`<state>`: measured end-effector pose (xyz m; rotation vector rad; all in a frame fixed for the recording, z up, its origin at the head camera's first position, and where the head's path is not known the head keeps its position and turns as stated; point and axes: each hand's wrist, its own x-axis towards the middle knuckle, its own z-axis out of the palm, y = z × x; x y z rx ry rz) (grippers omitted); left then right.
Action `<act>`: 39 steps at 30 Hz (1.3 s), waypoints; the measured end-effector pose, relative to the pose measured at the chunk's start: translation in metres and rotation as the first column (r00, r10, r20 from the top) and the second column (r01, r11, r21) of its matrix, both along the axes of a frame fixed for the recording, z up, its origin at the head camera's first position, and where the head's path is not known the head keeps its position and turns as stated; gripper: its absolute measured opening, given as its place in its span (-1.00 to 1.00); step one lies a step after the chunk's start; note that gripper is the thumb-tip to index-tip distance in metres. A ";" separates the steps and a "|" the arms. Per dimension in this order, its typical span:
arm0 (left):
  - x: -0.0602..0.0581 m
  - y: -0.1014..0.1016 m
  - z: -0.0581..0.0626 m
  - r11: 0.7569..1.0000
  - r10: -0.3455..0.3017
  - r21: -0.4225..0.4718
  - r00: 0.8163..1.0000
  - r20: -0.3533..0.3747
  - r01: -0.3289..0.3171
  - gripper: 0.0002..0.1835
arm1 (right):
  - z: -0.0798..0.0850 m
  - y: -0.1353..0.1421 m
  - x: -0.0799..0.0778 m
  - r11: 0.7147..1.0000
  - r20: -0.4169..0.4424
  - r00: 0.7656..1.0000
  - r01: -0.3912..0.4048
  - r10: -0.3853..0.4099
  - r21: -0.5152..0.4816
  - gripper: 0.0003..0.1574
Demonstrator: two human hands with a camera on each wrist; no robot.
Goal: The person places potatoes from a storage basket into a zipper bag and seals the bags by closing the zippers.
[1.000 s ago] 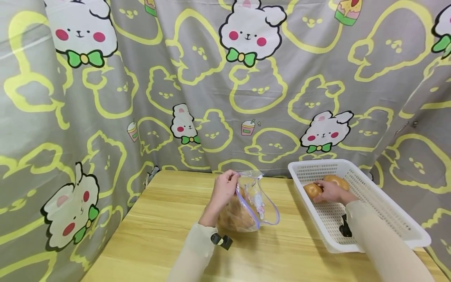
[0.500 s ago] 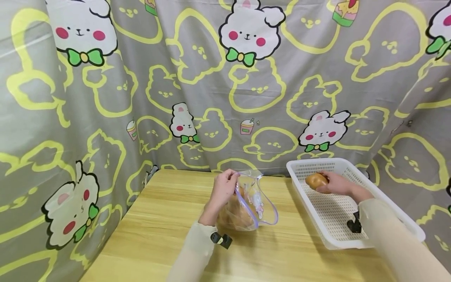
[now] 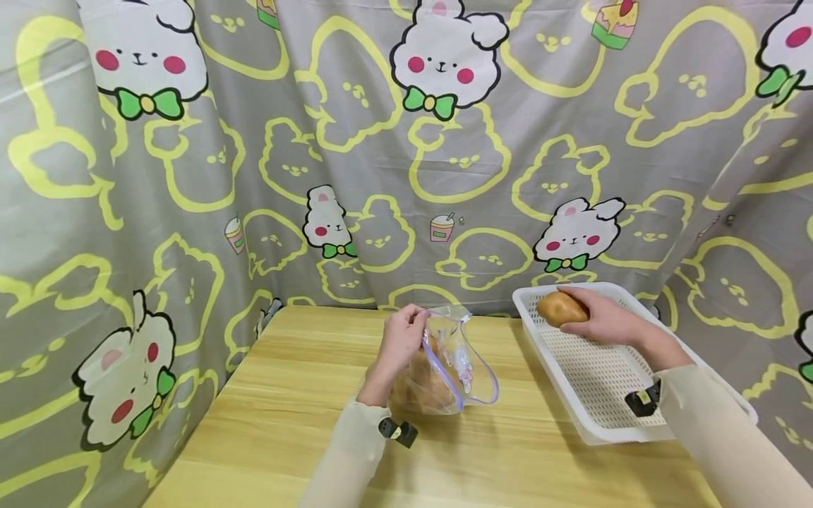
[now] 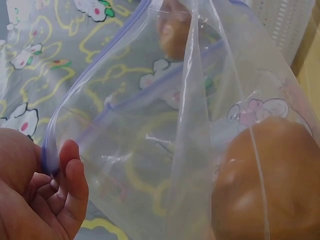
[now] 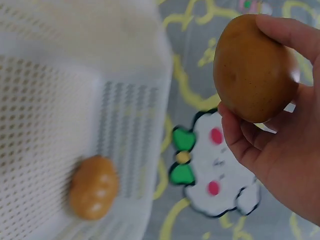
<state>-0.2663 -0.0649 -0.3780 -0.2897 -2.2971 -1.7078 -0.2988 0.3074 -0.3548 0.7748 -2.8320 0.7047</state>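
Observation:
My left hand pinches the purple zip edge of a clear zip bag, its mouth spread wide on the right. Inside the bag, a brown potato shows large in the left wrist view. Above the far left corner of the white basket, my right hand grips another potato between thumb and fingers. A further potato lies at the basket's end wall in the right wrist view; the right hand hides it in the head view.
The bag stands on a wooden table, left of the perforated basket. A grey curtain with rabbit prints hangs right behind the table's far edge and along both sides. Small black cameras sit on both wrists.
The right hand has taken hold of a potato in the basket, lifted it and brought it to the basket's far left corner. The left hand keeps its pinch on the bag, almost unmoved.

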 end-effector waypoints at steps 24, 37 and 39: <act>-0.001 0.002 0.001 1.000 0.002 0.003 0.999 0.036 -0.002 -0.81 | 0.018 -0.072 0.052 0.983 -0.120 0.976 -0.186 0.184 -0.002 -0.06; -0.003 0.007 0.000 1.000 0.010 0.010 1.000 0.018 -0.010 -0.80 | 0.006 -0.105 0.059 0.962 -0.102 0.961 -0.263 0.256 -0.070 -0.11; -0.004 0.008 0.000 1.000 0.009 0.007 1.000 0.020 -0.009 -0.80 | 0.003 -0.110 0.058 0.953 -0.104 0.953 -0.294 0.286 -0.074 -0.11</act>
